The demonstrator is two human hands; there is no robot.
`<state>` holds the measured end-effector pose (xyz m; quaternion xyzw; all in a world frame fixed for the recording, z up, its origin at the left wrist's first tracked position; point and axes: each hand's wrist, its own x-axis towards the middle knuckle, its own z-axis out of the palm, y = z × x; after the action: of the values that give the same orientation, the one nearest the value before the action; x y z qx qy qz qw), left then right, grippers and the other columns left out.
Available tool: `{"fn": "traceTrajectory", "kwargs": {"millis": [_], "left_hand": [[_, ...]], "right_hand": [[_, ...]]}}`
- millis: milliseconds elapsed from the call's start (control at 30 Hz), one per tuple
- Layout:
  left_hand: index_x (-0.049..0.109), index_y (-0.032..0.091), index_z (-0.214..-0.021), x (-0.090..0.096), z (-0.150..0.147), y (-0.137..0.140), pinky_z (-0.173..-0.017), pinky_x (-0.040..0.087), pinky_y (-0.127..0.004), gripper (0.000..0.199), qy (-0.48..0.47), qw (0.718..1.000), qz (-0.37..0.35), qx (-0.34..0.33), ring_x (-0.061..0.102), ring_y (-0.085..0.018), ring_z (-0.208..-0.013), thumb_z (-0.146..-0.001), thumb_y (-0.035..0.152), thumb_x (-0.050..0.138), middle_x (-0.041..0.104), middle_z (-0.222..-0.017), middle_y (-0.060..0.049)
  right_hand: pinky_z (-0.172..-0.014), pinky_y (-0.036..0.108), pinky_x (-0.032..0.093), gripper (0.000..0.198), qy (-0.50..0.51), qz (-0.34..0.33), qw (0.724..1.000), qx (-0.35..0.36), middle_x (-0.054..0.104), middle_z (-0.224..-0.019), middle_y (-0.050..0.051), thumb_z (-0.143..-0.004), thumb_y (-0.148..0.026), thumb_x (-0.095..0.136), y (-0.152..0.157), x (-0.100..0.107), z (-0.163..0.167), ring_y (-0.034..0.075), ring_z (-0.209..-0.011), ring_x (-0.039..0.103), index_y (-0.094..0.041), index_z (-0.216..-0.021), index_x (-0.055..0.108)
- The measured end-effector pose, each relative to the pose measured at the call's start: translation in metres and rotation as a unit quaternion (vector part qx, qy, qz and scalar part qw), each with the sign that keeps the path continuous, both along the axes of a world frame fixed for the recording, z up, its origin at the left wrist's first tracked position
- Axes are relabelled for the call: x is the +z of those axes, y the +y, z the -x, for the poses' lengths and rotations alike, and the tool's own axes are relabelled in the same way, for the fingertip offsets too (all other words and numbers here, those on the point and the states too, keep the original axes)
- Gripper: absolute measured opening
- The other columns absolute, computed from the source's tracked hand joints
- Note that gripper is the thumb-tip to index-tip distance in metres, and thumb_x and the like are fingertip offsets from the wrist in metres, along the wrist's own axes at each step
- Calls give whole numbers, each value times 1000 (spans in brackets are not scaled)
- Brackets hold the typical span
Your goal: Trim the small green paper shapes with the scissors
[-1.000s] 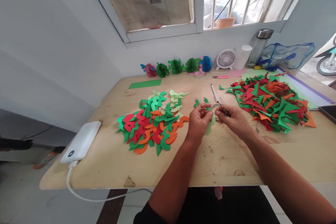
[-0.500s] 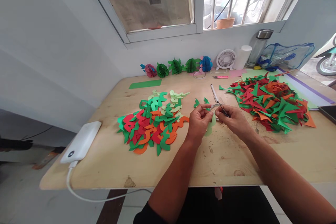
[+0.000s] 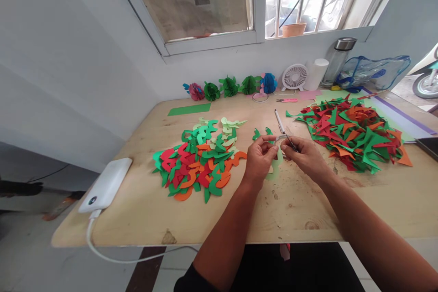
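My left hand (image 3: 259, 159) pinches a pale green paper piece (image 3: 274, 169), which hangs below its fingers. Close beside it, my right hand (image 3: 304, 155) is closed around what look like scissors (image 3: 293, 144); a dark, thin part shows and the fingers hide most of the tool. A narrow greyish arc bridges the gap between both hands, too fine to make out. Just beyond the fingers lie a white pen-like tool (image 3: 278, 119) and small dark green cutouts (image 3: 263, 133). Curved paper cutouts (image 3: 196, 159) in green, red and orange are heaped left of my left hand.
Paper scraps (image 3: 359, 132) form a large heap at right. Folded paper figures (image 3: 229, 86) line the wall, near a small fan (image 3: 294, 77), a bottle (image 3: 337, 61) and pink-handled snips (image 3: 287, 100). A cabled power bank (image 3: 106, 185) lies at the left edge.
The pale green paper has shifted slightly downward and turned a little between the hands. Both hands stay almost in place, and the heaps look the same.
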<state>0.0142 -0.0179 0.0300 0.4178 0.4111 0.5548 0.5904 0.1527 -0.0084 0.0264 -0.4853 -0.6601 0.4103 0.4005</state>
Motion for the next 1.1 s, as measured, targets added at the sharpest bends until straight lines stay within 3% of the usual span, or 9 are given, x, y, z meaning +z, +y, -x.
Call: {"fn": "traceTrajectory", "kwargs": {"millis": [533, 1100], "left_hand": [[61, 15, -85, 0, 1, -1, -56, 42, -21, 21, 5, 1000, 2, -3, 51, -8, -52, -66, 23, 66, 56, -58, 4], [60, 14, -85, -2, 0, -1, -54, 41, -20, 20, -4, 1000, -1, -2, 49, -7, -51, -67, 22, 64, 55, -57, 4]], "right_hand": [[-49, 24, 32, 23, -56, -44, 997, -14, 44, -54, -3, -81, -32, 50, -1, 2, 1, 10, -53, 39, -18, -63, 50], [-52, 24, 34, 21, -59, -24, 998, -8, 47, -59, -2, -82, -33, 50, 2, -4, -1, 11, -56, 41, -18, -69, 54]]}}
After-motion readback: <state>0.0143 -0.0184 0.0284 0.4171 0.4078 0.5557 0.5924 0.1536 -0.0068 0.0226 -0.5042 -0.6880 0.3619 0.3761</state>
